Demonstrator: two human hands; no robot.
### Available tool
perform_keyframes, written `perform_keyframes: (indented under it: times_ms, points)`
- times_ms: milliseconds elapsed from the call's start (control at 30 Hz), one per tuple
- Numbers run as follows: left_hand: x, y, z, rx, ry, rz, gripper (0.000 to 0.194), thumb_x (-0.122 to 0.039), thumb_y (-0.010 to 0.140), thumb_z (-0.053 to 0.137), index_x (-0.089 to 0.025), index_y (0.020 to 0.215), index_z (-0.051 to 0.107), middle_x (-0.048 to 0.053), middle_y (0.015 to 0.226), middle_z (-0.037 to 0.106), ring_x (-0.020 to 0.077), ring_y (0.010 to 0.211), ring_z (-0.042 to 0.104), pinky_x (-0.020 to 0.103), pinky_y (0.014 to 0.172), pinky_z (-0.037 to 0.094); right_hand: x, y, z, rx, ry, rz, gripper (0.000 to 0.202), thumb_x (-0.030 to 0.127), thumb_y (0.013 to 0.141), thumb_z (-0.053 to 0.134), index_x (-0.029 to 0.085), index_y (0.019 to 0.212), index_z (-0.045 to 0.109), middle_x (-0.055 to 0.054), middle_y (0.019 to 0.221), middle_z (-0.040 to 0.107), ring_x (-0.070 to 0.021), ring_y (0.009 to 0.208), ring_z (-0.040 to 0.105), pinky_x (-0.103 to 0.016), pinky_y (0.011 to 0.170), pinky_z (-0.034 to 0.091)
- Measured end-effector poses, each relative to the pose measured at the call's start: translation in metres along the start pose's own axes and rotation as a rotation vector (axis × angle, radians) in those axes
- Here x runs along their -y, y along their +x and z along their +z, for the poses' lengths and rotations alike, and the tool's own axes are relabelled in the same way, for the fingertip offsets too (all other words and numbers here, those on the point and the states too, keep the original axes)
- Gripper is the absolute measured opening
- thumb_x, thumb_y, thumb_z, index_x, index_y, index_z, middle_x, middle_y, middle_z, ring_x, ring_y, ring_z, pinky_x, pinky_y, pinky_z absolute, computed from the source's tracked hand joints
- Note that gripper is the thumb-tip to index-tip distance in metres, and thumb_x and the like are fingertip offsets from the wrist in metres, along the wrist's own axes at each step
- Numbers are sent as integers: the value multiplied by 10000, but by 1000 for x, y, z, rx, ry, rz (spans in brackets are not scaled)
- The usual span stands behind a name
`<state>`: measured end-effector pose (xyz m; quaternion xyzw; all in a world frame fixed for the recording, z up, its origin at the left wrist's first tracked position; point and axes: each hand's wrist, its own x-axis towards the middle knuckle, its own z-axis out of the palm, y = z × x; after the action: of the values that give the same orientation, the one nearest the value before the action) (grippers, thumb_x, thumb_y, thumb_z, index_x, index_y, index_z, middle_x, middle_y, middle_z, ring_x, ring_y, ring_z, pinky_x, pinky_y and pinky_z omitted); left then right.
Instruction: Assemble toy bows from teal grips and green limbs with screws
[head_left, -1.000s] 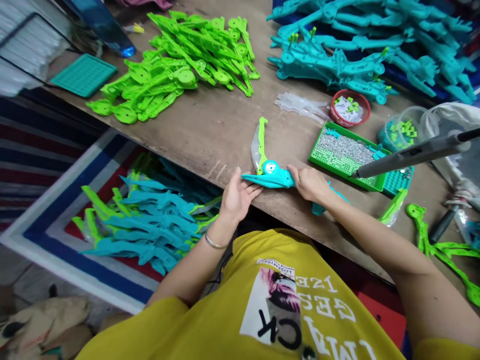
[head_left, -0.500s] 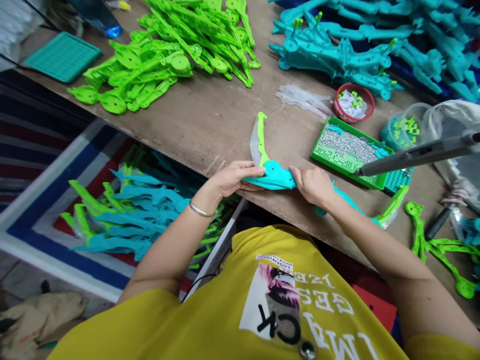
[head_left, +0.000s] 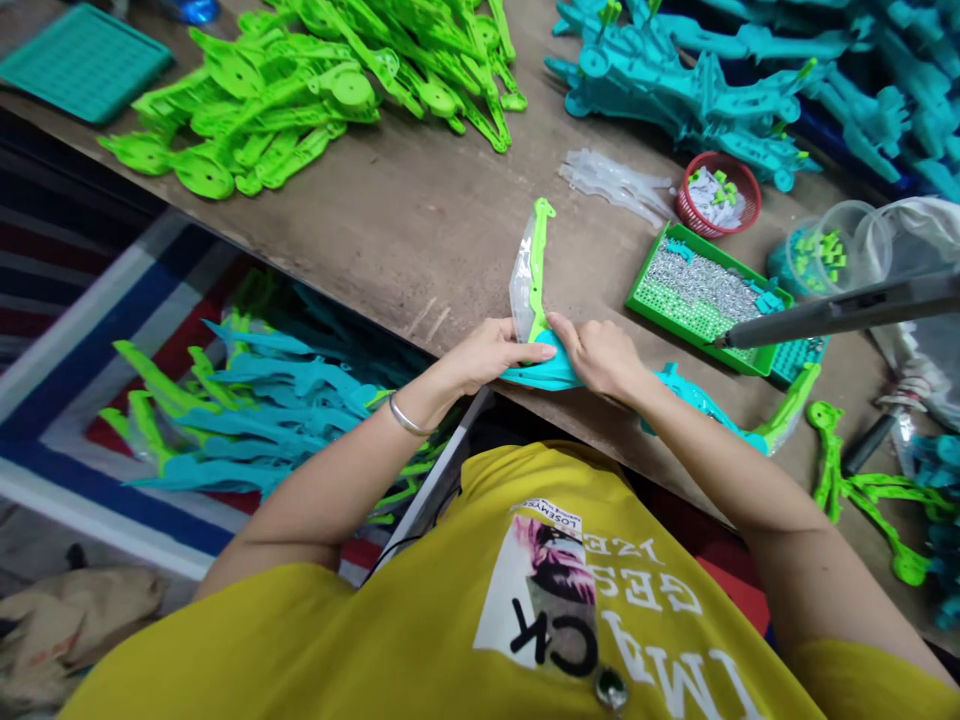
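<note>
Both my hands grip a teal plastic part point(head_left: 551, 375) at the table's front edge. A bright green arm point(head_left: 537, 265) with a clear plastic fin point(head_left: 520, 290) stands up from its left end. My left hand point(head_left: 487, 355) is closed round that end, thumb lying over the teal. From the right, my right hand point(head_left: 600, 355) presses its thumb near the foot of the green arm, fingers wrapped round the teal. Beyond my right wrist lies a teal length point(head_left: 701, 400) with another green arm point(head_left: 791, 405); whether it joins the held part is hidden.
A green tray of screws point(head_left: 697, 290), a red basket point(head_left: 718, 195) and a clear tub point(head_left: 817, 250) stand at right. A dark pen-shaped tool point(head_left: 832, 312) juts in above the tray. Green parts point(head_left: 352, 90) and teal parts point(head_left: 675, 100) are heaped behind. A crate point(head_left: 82, 400) holds assemblies below left.
My right hand has moved left along the teal part, its thumb now by the foot of the green arm. My left hand still grips the left end. The view has shifted slightly.
</note>
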<state>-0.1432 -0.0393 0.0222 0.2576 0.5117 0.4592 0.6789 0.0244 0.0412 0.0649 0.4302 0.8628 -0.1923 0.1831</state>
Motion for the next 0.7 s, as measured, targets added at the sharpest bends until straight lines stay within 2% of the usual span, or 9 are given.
perform_keyframes:
  times_ms: [67, 167, 333, 533, 633, 700]
  points:
    - [-3, -7, 1, -6, -45, 3, 282, -241, 611, 922, -144, 835, 779, 41, 831, 775, 175, 743, 707, 277, 724, 594, 8, 2, 0, -19, 32, 60, 846, 652, 1030, 71, 167, 1275, 720, -228, 1129, 769, -335, 1058, 736, -380, 892, 497]
    - [-9, -18, -2, 55, -102, -66, 264, -150, 635, 899, -144, 864, 769, 65, 869, 782, 189, 780, 730, 266, 729, 595, 15, -2, 1, -19, 35, 75, 902, 669, 1020, 65, 125, 1131, 775, -243, 1046, 779, -336, 1026, 743, -399, 898, 510]
    - [-16, -29, -12, 174, -101, -124, 391, -4, 565, 865, -165, 907, 763, 73, 903, 782, 196, 824, 749, 266, 770, 601, 17, -16, 0, -5, 20, 47, 827, 654, 1036, 127, 162, 1092, 789, -217, 995, 790, -320, 969, 752, -384, 844, 506]
    - [-18, -35, -14, 186, -117, -114, 431, -42, 600, 849, -181, 997, 751, 80, 942, 773, 236, 857, 760, 307, 747, 615, 20, -27, -8, 31, -1, 28, 739, 591, 1066, 161, 198, 1020, 786, -171, 974, 805, -291, 933, 753, -336, 762, 445]
    - [-16, -39, -14, 175, -136, -96, 501, -18, 567, 850, -199, 1021, 738, 74, 979, 773, 253, 924, 767, 322, 789, 632, 20, -29, -8, 42, -6, 39, 707, 569, 1075, 181, 197, 999, 778, -168, 1003, 805, -291, 948, 750, -332, 751, 421]
    - [-16, -40, -16, 212, -109, -99, 538, -2, 545, 847, -206, 1030, 732, 72, 970, 773, 255, 921, 770, 324, 791, 638, 21, -31, -7, 36, -6, 30, 681, 546, 1082, 195, 197, 992, 773, -161, 1018, 804, -286, 946, 749, -329, 745, 405]
